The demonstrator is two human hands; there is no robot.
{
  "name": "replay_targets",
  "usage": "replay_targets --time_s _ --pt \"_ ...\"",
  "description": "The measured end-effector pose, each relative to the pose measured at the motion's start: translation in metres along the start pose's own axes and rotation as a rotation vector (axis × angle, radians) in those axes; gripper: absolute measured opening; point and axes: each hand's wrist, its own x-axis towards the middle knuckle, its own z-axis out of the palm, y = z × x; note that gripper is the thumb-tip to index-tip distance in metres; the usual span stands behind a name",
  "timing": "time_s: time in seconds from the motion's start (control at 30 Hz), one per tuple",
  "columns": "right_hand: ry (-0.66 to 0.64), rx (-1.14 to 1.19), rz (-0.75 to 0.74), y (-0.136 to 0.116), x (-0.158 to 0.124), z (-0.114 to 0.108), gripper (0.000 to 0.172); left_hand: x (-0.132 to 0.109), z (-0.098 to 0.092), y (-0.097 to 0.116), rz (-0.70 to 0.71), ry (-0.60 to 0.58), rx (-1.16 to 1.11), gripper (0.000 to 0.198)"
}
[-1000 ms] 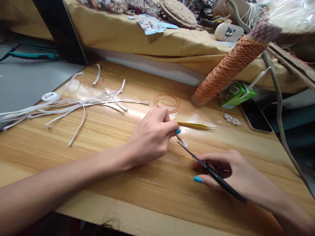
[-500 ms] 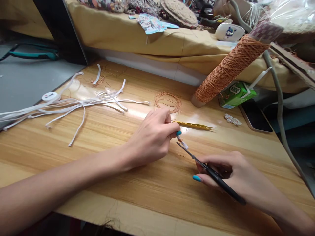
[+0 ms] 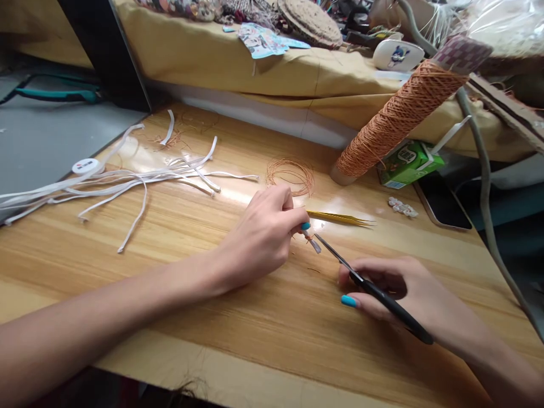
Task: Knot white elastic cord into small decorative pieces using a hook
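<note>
Left hand [image 3: 263,235]: fingertips pressed together, pinching 1 short white strip [image 3: 315,244].
Right hand [image 3: 397,286]: closed around black scissors [image 3: 376,293], blades nearly together, tips at the strip just beside the left fingertips.
Gold tweezers [image 3: 340,217]: just beyond that pinch, untouched.

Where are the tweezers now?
Head view, centre: the tweezers lie on the table right of the left hand, between the wire coil and the scissors.

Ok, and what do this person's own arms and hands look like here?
Both forearms are bare, with no sleeves in view. The left hand and right hand each show turquoise nail polish. No rings, watch or gloves are visible.
</note>
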Motion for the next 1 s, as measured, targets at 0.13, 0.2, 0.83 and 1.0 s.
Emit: replay_targets --time_s 0.13,0.2,0.83,1.0 --pt "0.017 0.023 -0.023 0.0030 0.0012 0.0024 0.022 -0.0005 0.0003 -0.0003 0.024 0.001 0.009 0.022" --pt "0.012 0.022 -0.020 0.0029 0.0014 0.0025 0.021 -0.0005 0.0002 -0.0004 0.029 0.001 0.009 0.022" --pt "-0.046 0.007 0.010 0.0006 -0.0006 0.0017 0.030 0.0002 0.0006 -0.0008 0.026 0.010 0.021 0.022" --pt "-0.023 -0.009 0.011 -0.0009 0.0009 0.0037 0.028 0.0004 0.0000 -0.0005 0.027 0.005 0.018 0.022"
